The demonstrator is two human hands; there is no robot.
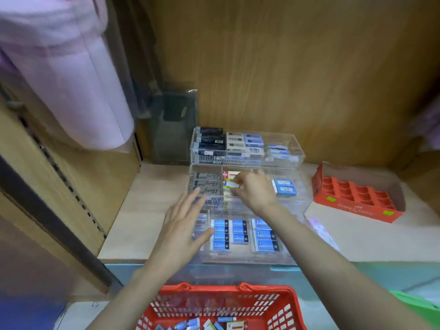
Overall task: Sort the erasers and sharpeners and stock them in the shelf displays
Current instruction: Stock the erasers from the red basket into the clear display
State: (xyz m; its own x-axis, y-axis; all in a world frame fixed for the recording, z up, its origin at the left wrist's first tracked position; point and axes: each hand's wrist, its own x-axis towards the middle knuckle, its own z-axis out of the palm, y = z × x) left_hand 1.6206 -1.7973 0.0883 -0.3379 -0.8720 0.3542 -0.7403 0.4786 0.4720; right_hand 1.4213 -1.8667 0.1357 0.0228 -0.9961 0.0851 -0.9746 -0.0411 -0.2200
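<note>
Eraser (229, 186), a small yellow-and-white pack, sits in the middle compartment of the display's (281, 141) middle tier. It is pinched between the thumb and curled fingers of the right hand (256, 190). That hand's wrist lies to the right, so the pack is just left of the palm, at the fingertips. Its long axis seems to run left to right along the tier (blur makes this hard to be sure of). The right hand is plainly the nearer one. The left hand (181, 229) holds nothing: fingers straight and spread, it hovers over the left end of the front tier, near the pack but apart from it.

The next move is probably to seat the pack squarely in its compartment. The divider on its left and the red-and-white pack (228, 174) behind it leave little play. Grey packs (206, 184) fill the compartment to the left and blue erasers (285, 188) the one to the right. Blue packs (220, 234) line the front tier and black packs (209, 139) the back. The display stands mid-shelf (147, 210), its back tier near the rear wall. A red carton (357, 196) with moulded cells lies by the shelf's right edge. Below the front edge, a red basket (209, 291) holds loose stock.
</note>
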